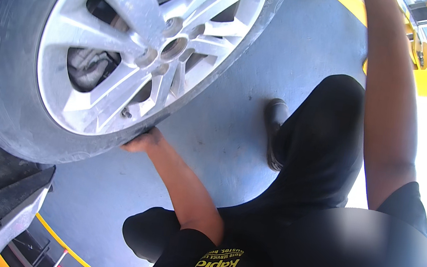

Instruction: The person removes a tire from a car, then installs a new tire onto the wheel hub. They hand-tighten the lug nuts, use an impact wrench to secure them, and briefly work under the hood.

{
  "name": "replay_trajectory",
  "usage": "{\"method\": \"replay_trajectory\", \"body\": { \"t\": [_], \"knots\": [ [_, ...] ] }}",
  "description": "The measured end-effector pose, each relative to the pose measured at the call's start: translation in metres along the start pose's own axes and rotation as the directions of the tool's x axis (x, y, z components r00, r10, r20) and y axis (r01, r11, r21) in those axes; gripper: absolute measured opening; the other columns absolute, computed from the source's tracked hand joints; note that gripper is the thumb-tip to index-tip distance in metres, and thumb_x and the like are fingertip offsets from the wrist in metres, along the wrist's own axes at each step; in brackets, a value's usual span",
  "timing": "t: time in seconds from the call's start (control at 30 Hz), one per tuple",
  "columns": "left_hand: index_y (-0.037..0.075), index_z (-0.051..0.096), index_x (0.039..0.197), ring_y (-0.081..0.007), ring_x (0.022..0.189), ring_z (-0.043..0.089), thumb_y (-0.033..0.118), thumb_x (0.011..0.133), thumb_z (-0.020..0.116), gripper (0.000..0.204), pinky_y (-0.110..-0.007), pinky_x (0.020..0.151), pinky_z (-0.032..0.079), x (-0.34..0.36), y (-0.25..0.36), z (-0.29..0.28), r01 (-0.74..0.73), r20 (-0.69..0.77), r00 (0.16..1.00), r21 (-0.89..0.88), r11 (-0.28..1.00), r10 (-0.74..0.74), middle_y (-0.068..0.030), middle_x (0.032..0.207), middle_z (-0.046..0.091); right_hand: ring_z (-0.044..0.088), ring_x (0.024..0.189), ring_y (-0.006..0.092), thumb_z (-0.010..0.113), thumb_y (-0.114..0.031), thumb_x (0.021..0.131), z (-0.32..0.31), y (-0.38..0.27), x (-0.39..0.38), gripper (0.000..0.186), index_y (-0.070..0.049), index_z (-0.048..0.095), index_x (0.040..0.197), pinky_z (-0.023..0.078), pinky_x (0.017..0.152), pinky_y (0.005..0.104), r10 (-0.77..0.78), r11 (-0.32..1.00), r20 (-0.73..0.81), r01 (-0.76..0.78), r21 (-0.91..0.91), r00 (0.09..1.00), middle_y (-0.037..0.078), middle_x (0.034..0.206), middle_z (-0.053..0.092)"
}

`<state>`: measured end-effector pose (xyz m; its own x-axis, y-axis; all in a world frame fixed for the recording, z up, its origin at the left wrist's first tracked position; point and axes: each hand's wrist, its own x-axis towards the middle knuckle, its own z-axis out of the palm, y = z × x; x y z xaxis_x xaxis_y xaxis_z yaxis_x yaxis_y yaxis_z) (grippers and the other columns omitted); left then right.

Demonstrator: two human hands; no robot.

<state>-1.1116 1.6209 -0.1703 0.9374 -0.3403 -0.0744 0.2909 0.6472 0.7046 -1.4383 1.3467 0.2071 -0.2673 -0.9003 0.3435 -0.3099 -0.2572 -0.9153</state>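
Silver multi-spoke alloy wheel (pixel 133 3) w/ dark grey rubber tyre (pixel 8 73), far left: job looks partway.
Done: tyre's fitted on the wheel, black valve stem (pixel 126 113) in place; both look raised above the blue-grey painted floor (pixel 220 129). Round centre bore (pixel 174 49) is uncapped; can't make out nuts/bolts in recesses around it. Dull grey metal part (pixel 90 66) shows thru the spokes, prob brake; can't tell if wheel's fully seated. L hand (pixel 142 142) is against tyre's lower near edge, prob taking some wt; fingers mostly hidden, so grip unclear. R hand is out of frame beyond bare R forearm (pixel 388 88), state unknown. Left to do: fastening or freeing, can't tell which.
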Motion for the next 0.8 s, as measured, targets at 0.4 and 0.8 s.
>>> {"method": "replay_trajectory", "body": {
  "t": [0.4,0.8],
  "knots": [
    [-0.006,0.051,0.140,-0.0437,0.120,0.063,0.042,0.096,0.049,0.065,-0.060,0.100,0.057,0.001,0.015,0.012,-0.229,0.154,0.966,0.149,0.962,0.206,-0.0292,0.141,0.053,0.056,0.129,0.0295,0.040,-0.047,0.103,0.095,0.165,0.024,0.066,0.003,0.055,0.142,0.038,0.114,0.0381,0.303,0.742,0.147,-0.330,0.583,0.942,0.018,0.140,0.063],
    [0.006,0.059,0.139,-0.0438,0.128,0.058,0.048,0.089,0.056,0.065,-0.065,0.107,0.045,0.015,0.020,-0.010,0.172,-0.259,0.956,0.118,0.978,-0.137,-0.0188,0.141,0.060,0.062,0.123,0.0327,0.048,-0.053,0.102,0.081,0.168,0.016,0.065,0.004,0.069,0.125,0.042,0.108,0.0412,0.444,0.827,0.071,-0.439,0.352,0.893,0.023,0.129,0.068]
  ]
}}
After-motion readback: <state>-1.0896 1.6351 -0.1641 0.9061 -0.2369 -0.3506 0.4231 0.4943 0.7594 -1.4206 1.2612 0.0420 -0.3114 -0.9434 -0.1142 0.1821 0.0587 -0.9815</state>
